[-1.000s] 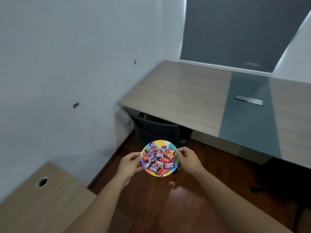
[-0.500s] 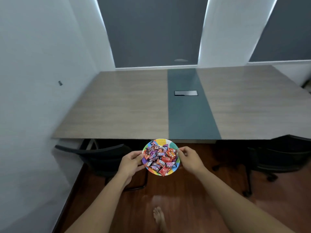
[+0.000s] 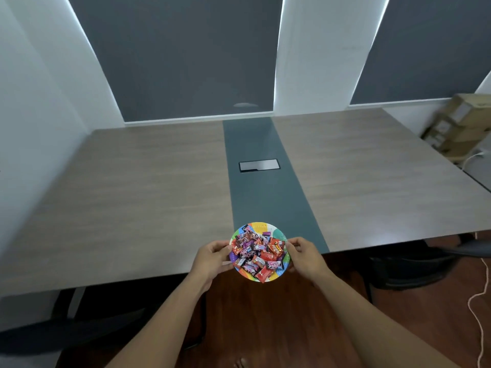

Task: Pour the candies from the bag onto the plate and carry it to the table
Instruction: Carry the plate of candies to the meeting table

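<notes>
A small round plate [image 3: 276,230] with a rainbow-coloured rim is held level in the air, its far half over the front edge of the table [image 3: 138,187]. A heap of wrapped candies [image 3: 256,249] in red, purple and black fills it. My left hand [image 3: 212,257] grips the plate's left rim and my right hand [image 3: 305,254] grips its right rim. No bag is in view.
The wooden table has a dark grey centre strip with a metal cable hatch [image 3: 259,165]. Black chairs stand at lower left [image 3: 66,333] and right [image 3: 414,266]. Cardboard boxes [image 3: 459,126] are stacked at far right. A white cord [image 3: 481,301] lies on the wooden floor.
The view has swung from the left wall to face the table, and I have come closer. The plate, earlier over the floor, now reaches over the table's front edge.
</notes>
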Motion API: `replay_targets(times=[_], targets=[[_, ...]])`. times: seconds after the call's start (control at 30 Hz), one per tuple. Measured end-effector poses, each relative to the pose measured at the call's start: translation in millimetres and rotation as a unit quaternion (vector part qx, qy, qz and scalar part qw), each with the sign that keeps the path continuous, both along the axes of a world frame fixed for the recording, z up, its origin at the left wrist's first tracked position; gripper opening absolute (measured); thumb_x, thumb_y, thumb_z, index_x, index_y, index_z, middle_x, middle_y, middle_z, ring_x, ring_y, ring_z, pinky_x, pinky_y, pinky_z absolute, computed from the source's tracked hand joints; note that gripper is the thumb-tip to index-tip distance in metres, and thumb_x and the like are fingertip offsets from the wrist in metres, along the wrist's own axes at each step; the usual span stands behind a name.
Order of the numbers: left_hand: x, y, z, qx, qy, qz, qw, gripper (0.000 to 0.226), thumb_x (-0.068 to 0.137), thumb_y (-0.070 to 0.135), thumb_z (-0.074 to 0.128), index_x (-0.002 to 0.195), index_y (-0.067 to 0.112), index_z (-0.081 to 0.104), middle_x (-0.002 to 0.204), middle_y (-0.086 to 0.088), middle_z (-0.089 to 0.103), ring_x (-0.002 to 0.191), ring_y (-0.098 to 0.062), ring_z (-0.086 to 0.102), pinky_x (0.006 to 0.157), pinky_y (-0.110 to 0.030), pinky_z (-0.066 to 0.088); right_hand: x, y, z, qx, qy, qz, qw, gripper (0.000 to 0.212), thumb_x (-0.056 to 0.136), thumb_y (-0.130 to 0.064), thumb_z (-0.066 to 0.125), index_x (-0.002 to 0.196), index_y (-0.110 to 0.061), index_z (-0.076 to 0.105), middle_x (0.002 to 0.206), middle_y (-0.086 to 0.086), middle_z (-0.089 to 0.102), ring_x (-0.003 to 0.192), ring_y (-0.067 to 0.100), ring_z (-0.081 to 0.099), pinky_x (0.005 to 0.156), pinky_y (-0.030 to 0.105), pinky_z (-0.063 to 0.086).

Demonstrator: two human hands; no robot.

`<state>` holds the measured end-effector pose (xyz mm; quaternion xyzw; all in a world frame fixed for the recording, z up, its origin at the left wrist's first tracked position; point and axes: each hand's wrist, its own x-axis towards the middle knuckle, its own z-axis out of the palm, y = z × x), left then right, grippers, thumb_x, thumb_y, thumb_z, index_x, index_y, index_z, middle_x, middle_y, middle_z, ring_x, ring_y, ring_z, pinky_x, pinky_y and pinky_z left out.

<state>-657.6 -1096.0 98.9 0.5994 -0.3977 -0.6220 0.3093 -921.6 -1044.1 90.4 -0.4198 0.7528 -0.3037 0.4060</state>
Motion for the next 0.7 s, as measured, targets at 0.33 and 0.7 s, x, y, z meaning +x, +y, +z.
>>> replay_targets(times=[0.33,0.7], targets=[[-49.1,-130.5,-13.8,0.015,-0.03,-0.034,0.999,0.014,0.106,0.014,0.066,0.114,0.008,0.075,0.111,-0.013,0.081,0.091,-0.023,0.081,0.072,-0.034,0.069,-44.1,-112.8,-18.7,0.008,-0.021,-0.035,0.999,0.025,0.111,-0.031,0.054,0.118,-0.01,0.065,0.1,0.004,0.079,0.076,0.015,0.079,0.056,0.025,0.064],[-130.0,-278.4,-35.0,0.021,-0.012,0.009,1.0,0.011,0.105,0.012,0.067,0.11,0.01,0.077,0.113,-0.017,0.08,0.091,-0.026,0.08,0.069,-0.033,0.069,-132.2,-284.1,-43.9,0.0,-0.051,0.001,0.999,0.023,0.11,-0.026,0.056,0.117,-0.006,0.067,0.093,0.0,0.075,0.069,0.015,0.077,0.053,0.028,0.063]])
